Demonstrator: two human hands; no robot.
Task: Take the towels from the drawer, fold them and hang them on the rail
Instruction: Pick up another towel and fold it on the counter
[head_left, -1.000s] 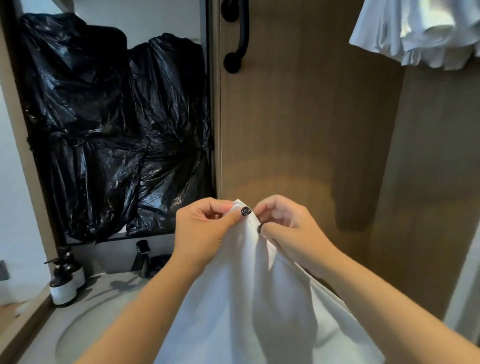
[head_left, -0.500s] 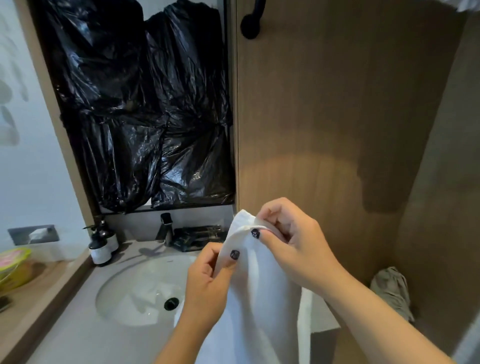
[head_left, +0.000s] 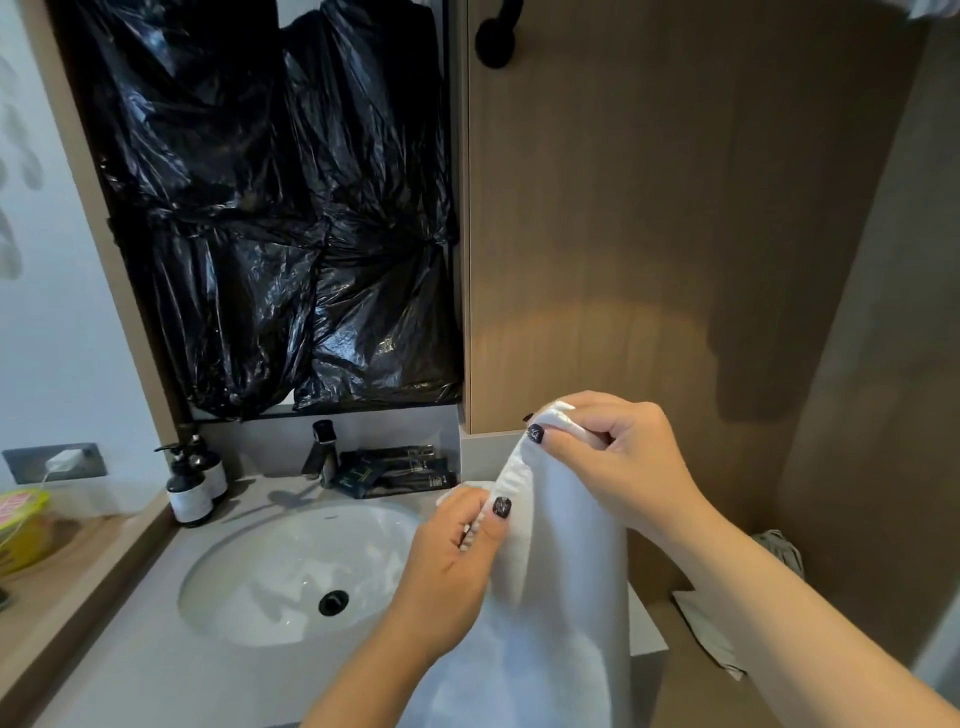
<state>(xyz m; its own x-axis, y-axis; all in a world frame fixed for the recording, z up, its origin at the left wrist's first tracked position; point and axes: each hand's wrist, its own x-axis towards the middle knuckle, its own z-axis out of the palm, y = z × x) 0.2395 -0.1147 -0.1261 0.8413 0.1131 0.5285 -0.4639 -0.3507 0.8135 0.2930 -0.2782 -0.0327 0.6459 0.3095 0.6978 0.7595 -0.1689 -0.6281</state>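
A white towel (head_left: 561, 597) hangs in front of me over the right end of the counter. My right hand (head_left: 618, 462) pinches its top corner, held highest. My left hand (head_left: 452, 561) grips the towel's left edge a little lower, thumb on the hem. The towel's lower part runs out of the frame at the bottom. A sliver of white cloth (head_left: 935, 6) shows at the top right corner. No drawer is in view.
A white sink (head_left: 270, 587) with a black drain sits in the grey counter (head_left: 130, 670). Behind it stand a faucet (head_left: 322, 452), two dark pump bottles (head_left: 195, 488) and black sachets (head_left: 400, 470). Black plastic bags (head_left: 275, 208) cover the mirror. A wooden panel (head_left: 649, 208) rises at right; a grey cloth (head_left: 782, 551) lies low right.
The view tipped downward, bringing the sink and counter into sight. My hands, together at the towel's top, have parted: the left slid down the edge while the right kept the corner.
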